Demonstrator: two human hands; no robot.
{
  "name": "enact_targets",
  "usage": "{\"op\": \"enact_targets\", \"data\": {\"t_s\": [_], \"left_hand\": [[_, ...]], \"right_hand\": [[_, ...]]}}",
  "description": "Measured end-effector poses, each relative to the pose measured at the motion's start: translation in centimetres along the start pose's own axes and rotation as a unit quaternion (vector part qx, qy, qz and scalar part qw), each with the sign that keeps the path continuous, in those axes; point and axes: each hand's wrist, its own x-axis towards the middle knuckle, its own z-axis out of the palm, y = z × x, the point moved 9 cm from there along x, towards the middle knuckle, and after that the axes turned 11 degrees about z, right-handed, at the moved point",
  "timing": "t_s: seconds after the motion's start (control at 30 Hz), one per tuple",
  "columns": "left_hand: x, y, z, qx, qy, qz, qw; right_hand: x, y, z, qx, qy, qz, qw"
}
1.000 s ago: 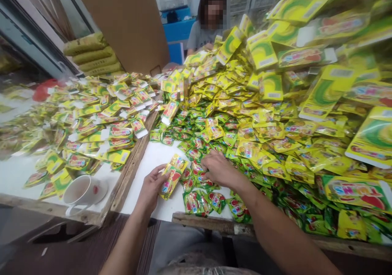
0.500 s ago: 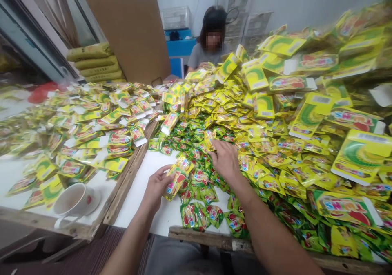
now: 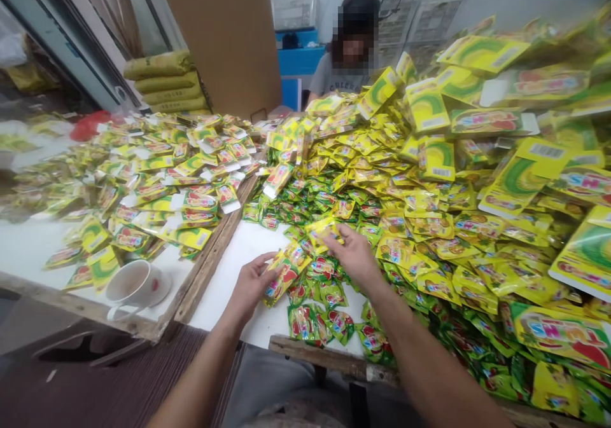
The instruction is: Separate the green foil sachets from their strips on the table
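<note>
Yellow and shiny, a small packet (image 3: 319,233) is pinched in the right hand (image 3: 354,255), just beside a bigger yellow pack (image 3: 288,274) that the left hand (image 3: 252,287) grips over the white table (image 3: 222,288). Green packets (image 3: 302,323) lie near both hands (a white mug (image 3: 140,285) stands off to the left).

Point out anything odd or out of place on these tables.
The white mug looks out of place: a drinking cup beside yellow packs, near the front edge of the left table.
</note>
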Motion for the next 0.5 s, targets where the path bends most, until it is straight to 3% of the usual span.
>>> {"op": "enact_targets", "data": {"t_s": [0.1, 0.33, 0.4, 0.5], "left_hand": [[-0.2, 0.5, 0.9, -0.003, -0.015, 0.016, 1.0], [-0.4, 0.5, 1.7, 0.009, -0.059, 0.025, 0.998], [-0.3, 0.6, 1.6, 0.012, -0.063, 0.016, 0.998], [-0.1, 0.8, 0.9, 0.011, -0.038, 0.004, 0.999]], "right_hand": [[-0.6, 0.4, 2.9, 0.046, -0.095, 0.013, 0.994], [-1.1, 0.2, 4.1, -0.028, -0.146, -0.028, 0.989], [-1.0, 0.0, 3.7, -0.023, -0.144, -0.034, 0.989], [-0.3, 0.0, 1.6, -0.064, -0.073, -0.024, 0.995]]}}
